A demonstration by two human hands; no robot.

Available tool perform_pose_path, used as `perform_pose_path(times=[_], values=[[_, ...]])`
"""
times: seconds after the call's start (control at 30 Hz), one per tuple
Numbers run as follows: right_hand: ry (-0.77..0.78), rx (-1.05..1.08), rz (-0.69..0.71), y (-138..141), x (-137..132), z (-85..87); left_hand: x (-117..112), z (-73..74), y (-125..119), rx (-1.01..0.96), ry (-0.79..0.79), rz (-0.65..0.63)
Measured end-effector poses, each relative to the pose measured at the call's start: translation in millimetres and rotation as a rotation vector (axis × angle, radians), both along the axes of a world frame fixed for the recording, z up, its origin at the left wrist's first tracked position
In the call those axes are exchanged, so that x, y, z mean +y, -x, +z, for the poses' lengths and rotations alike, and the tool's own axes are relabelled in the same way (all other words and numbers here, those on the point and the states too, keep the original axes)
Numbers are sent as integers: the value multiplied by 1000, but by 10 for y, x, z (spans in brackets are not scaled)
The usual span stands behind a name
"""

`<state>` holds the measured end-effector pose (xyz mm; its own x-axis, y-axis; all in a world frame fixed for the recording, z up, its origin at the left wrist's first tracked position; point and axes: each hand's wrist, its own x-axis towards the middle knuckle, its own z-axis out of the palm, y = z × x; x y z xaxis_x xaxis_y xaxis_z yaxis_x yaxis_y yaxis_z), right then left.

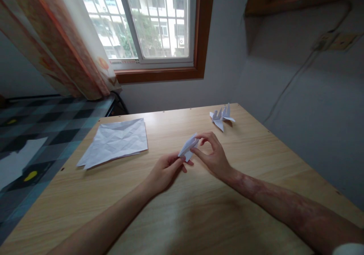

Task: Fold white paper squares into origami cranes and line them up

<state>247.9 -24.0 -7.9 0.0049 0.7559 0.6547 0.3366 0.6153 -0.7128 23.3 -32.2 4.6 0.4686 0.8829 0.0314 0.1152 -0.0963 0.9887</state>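
A small, narrow folded piece of white paper [188, 147] is held above the middle of the wooden table [176, 209]. My left hand [166, 170] pinches its lower end between thumb and fingers. My right hand [214, 154] grips its upper tip with thumb and forefinger, the other fingers curled. A finished white paper crane [222, 117] stands on the table behind my right hand, apart from it.
A stack of creased white paper sheets [115, 142] lies at the table's left. A bed with a checked cover [42, 133] runs along the left side. Behind it hang a curtain [62, 39] and a window [150, 20]. Grey walls close the right.
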Motion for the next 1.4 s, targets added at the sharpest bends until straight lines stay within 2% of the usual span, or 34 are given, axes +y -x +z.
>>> perform_pose_path(times=[0.13,0.2,0.27,0.43,0.57,1.03,1.27,1.4], values=[[-77,-13,-54,-19,-10,29,14,-34,-9,-15,7,-5],[-103,-41,-110,-31,-22,32,19,-35,-19,-29,-4,19],[-124,-76,-103,-39,-42,42,26,-21,-30,-47,-19,54],[-149,-122,207,-11,-89,102,50,36,-40,-51,-66,113],[-164,-172,310,8,-99,117,62,43,-39,-75,-66,87],[-183,-233,395,-15,-143,68,43,60,-64,-105,-77,57],[-161,-189,392,-11,-139,52,48,39,-50,-92,-106,57],[-151,-82,317,-7,-111,70,25,43,-41,-42,-107,48]])
